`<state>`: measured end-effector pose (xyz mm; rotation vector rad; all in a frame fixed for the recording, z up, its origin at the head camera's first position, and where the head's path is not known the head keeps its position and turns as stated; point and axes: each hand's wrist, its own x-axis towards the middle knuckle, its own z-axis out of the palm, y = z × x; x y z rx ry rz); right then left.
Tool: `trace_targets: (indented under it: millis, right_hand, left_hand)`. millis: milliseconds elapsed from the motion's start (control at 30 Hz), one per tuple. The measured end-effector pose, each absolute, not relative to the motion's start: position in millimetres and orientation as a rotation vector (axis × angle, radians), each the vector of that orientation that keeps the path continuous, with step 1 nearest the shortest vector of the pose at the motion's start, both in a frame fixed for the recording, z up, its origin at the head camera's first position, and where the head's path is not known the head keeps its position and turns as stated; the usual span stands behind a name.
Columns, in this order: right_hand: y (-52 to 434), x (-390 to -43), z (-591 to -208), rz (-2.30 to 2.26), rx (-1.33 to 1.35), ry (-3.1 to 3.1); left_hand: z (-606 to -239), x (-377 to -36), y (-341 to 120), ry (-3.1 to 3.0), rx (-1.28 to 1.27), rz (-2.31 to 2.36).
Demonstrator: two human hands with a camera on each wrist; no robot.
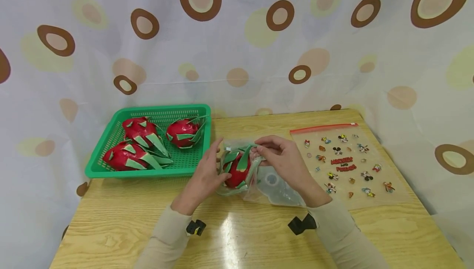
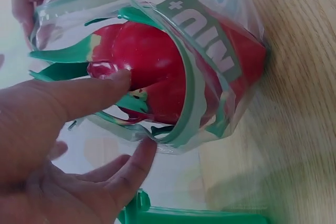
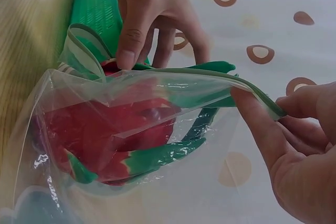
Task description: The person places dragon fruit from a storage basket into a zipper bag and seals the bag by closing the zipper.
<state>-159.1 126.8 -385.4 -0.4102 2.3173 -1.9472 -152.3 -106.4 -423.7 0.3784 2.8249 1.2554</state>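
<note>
A clear bag [image 1: 285, 193] lies on the bench [image 1: 111, 228], its mouth open around a red dragon fruit [image 1: 237, 175]. At that bag, the right hand [image 1: 284, 160] pinches the rim; the left hand [image 1: 205, 175], fingers spread, rests its thumb on the fruit. Right of the bag lies a flat printed zip bag [image 1: 344, 186]; left and behind, a green basket [image 1: 122, 174] holds three dragon fruits [image 1: 183, 131].

Four red, green-leaved dragon fruits [image 1: 238, 175]; one green perforated plastic basket [image 1: 148, 174]; two clear plastic bags: one green-edged bag [image 1: 277, 187], one red-edged, cartoon-printed bag [image 1: 346, 178]; one wood-grain desk [image 1: 129, 228].
</note>
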Motion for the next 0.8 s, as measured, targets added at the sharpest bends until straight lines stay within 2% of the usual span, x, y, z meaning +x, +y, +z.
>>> trace_targets:
  millis: [133,400,800]
  right_hand:
    - [128,-159,-385,-1.964,-0.404,2.321]
    - [130,-159,-385,-1.977,-0.393,2.342]
    - [141,-160,-383,-2.035,-0.350,2.373]
  left_hand:
    - [-422,-147,-107,2.859,0.349,1.020]
    - [-432,-137,-109,3.152,0.553,0.464]
    - [-411,-144,-120,3.133,0.501,0.820]
